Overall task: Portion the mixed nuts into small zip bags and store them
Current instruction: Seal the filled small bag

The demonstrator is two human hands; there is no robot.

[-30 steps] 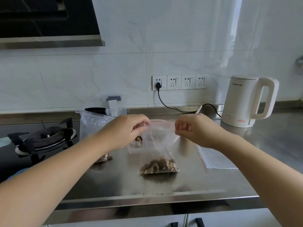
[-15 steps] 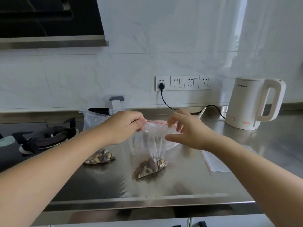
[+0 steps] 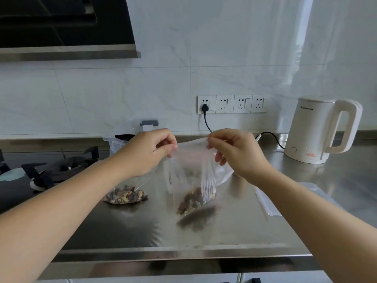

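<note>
Nearest to us ran the front edge of the stainless steel counter (image 3: 142, 231), with our two forearms reaching out over it. Above its middle we held a small clear zip bag (image 3: 189, 172) by its top edge. Our left hand (image 3: 146, 152) had its fingers curled in, thumb and forefinger pinching the bag's upper left corner. Our right hand (image 3: 232, 150) pinched the upper right corner in the same way, its lower fingers loosely curled against the plastic. The bag hung tilted between the two hands, and a portion of mixed nuts (image 3: 195, 200) sat gathered in its lower corner, casting a dark blurred shadow on the steel just beneath it. We could not tell whether the seal along the top was closed.

To the left of it, a second bag of nuts (image 3: 126, 196) rested on the counter, partly behind our left forearm. To the right, an empty flat zip bag (image 3: 267, 205) lay on the steel, half hidden by our right arm.

Farther left was a gas burner (image 3: 61, 166) with its black grate. Behind our left hand stood a clear container (image 3: 142, 124) with a grey clip. At the back right stood a white electric kettle (image 3: 322, 129), its black cord leading to the row of wall sockets (image 3: 232, 104) on the marble-patterned tiles. A dark range hood (image 3: 67, 27) hung at the upper left.
</note>
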